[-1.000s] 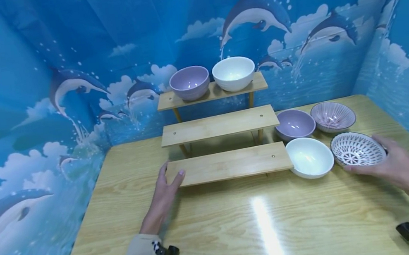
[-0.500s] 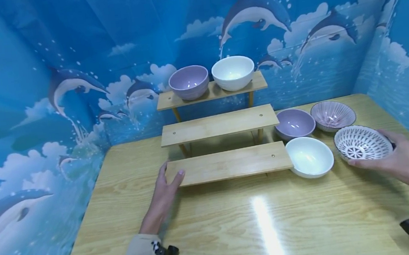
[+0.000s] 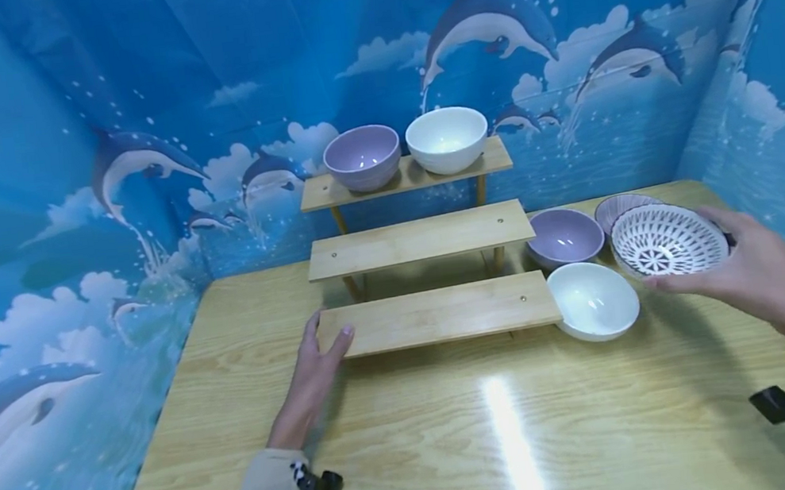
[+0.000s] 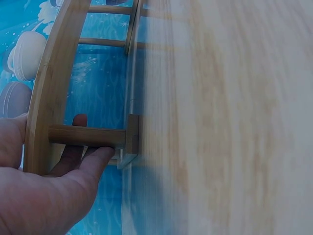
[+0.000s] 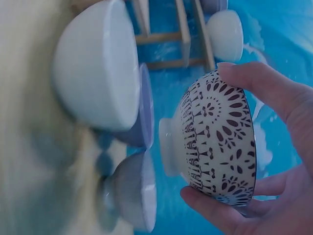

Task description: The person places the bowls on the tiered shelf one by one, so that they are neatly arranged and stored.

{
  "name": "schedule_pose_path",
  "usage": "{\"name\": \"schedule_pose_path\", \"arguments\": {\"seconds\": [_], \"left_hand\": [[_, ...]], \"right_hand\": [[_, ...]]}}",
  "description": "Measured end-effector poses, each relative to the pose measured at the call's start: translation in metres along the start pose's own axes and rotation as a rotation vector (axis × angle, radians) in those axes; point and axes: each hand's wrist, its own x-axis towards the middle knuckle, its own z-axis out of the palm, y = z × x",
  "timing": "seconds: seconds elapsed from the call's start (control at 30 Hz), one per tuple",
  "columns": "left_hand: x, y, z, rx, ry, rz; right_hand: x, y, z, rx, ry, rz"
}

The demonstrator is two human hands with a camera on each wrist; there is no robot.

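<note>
My right hand [image 3: 762, 278] grips a white bowl with a dark pattern [image 3: 670, 240] by its sides, lifted off the table. In the right wrist view the thumb and fingers span this patterned bowl [image 5: 215, 142], and its foot is bare. My left hand [image 3: 313, 373] holds the left end of the lowest step of a wooden tiered shelf [image 3: 436, 316], thumb on top. The left wrist view shows its fingers [image 4: 93, 166] under the board, by a short wooden leg [image 4: 88, 134]. A white bowl [image 3: 594, 301] and a purple bowl [image 3: 564, 236] stand beside the shelf.
On the top step sit another purple bowl [image 3: 364, 160] and another white bowl [image 3: 449, 142]. A striped lilac bowl [image 3: 619, 209] is partly hidden behind the held one. Dolphin-printed blue sheets [image 3: 238, 69] enclose the table [image 3: 398, 436] at back and sides.
My right hand has raised the patterned bowl off the table, moving it up and farther back, so it now overlaps the striped bowl. The left hand stays on the shelf.
</note>
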Motion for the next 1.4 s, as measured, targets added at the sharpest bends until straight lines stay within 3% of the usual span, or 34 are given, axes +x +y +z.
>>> {"name": "schedule_pose_path", "arguments": {"seconds": [0.37, 0.5, 0.73, 1.4], "left_hand": [[0.000, -0.001, 0.000, -0.006, 0.016, -0.022], [0.000, -0.001, 0.000, -0.005, 0.016, -0.020], [0.001, -0.001, 0.000, -0.012, 0.016, -0.010], [0.002, -0.002, 0.000, -0.023, 0.003, 0.007]], "right_hand": [[0.028, -0.066, 0.002, 0.004, -0.084, -0.112], [0.036, -0.087, 0.009, 0.049, -0.125, -0.156], [0.047, -0.120, 0.026, 0.021, -0.176, -0.187], [0.074, -0.183, 0.081, 0.135, -0.264, -0.263]]}}
